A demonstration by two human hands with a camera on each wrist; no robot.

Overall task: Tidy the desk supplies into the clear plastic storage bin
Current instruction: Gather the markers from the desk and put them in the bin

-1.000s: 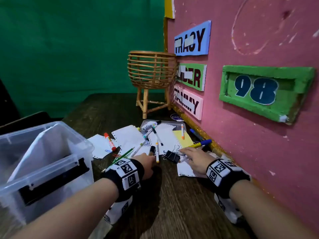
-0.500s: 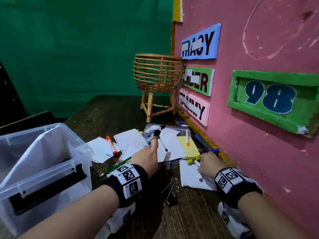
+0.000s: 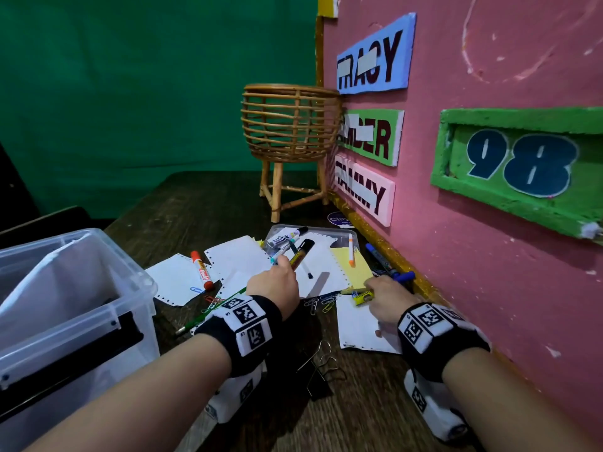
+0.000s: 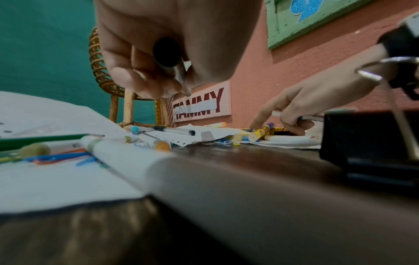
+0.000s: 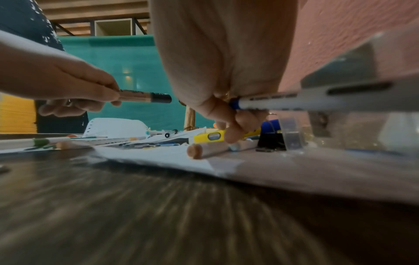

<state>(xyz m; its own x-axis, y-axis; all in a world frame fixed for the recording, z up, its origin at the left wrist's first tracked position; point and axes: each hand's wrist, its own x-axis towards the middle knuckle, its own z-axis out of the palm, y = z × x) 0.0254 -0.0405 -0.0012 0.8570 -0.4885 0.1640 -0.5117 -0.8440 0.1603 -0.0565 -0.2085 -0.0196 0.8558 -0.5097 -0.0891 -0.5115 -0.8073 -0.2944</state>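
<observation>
The clear plastic bin (image 3: pixel 65 288) stands open at the left of the desk. My left hand (image 3: pixel 274 282) hovers over the scattered papers and grips a brown marker (image 3: pixel 301 254) with a black cap, pointing away from me; its black end (image 4: pixel 166 52) shows inside the curled fingers. My right hand (image 3: pixel 385 298) is by the pink wall and holds a blue-capped pen (image 5: pixel 267 103) under its curled fingers. One fingertip (image 5: pixel 231 134) of that hand touches a small yellow level-like item (image 3: pixel 362 296) lying on a paper sheet.
A red marker (image 3: pixel 202 270), green pencil (image 3: pixel 212 309), paper clips (image 3: pixel 321 303) and a black binder clip (image 3: pixel 318 376) lie around the papers. A clear tray (image 3: pixel 339 234) holds pens. A wicker basket stand (image 3: pixel 288 125) stands behind; the pink wall (image 3: pixel 489 256) bounds the right.
My left hand has picked the brown marker up off the papers and raised it. My right hand has closed round the blue-capped pen and shifted onto the yellow item.
</observation>
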